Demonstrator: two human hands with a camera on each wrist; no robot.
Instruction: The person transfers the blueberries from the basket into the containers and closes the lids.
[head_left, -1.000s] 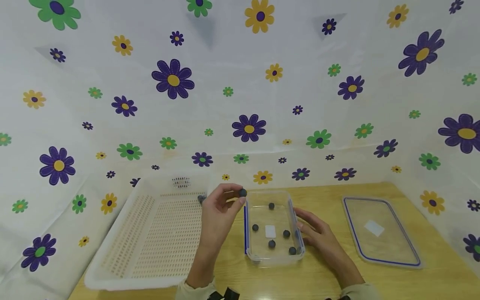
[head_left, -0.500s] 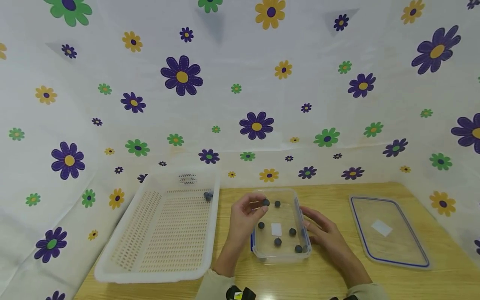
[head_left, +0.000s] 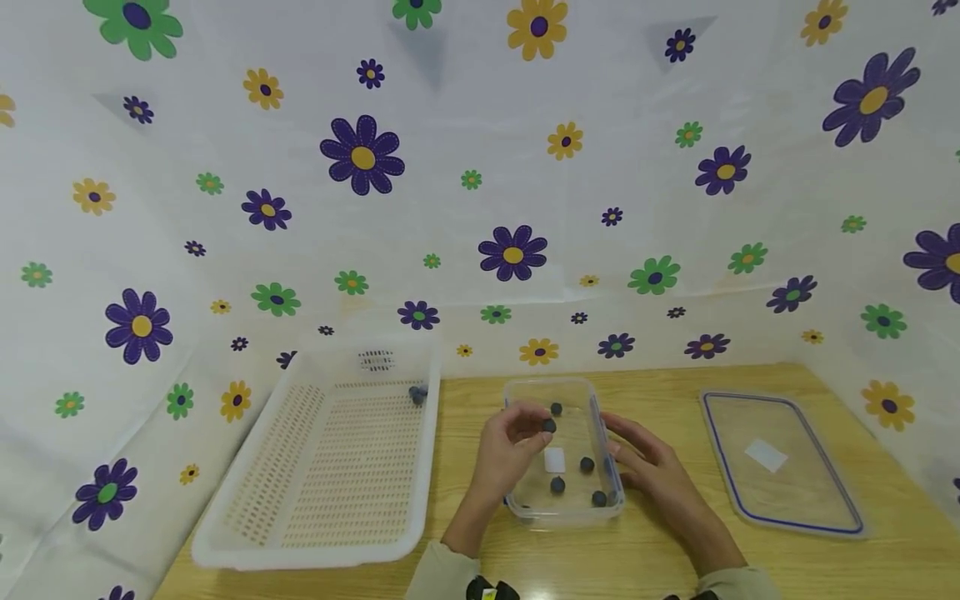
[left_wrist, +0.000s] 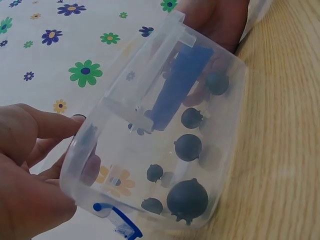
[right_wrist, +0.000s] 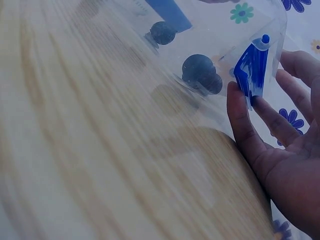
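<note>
A blueberry (head_left: 549, 425) is pinched between the thumb and fingers of my left hand (head_left: 506, 454), inside the outline of a clear plastic container (head_left: 562, 518). Several other blueberries (head_left: 557, 484) lie spread on the container's bottom. Through its clear wall, the left wrist view shows blueberries (left_wrist: 187, 200) close up. My right hand (head_left: 656, 471) rests against the container's right side with relaxed fingers. In the right wrist view, its fingertips touch the side by a blue-edged latch (right_wrist: 255, 67). My left hand hides part of the container's left side.
A white perforated basket (head_left: 311, 554) stands on the left, with a few blueberries (head_left: 417, 395) in its far right corner. On the right, a clear lid with a blue seal (head_left: 783, 492) lies on the wooden table (head_left: 660, 558). A flower-patterned sheet (head_left: 450, 217) hangs behind.
My left hand has carried the blueberry rightward from the container's far left edge, then lower inside it. The right hand has stayed at the container's side. The head view has shifted slightly.
</note>
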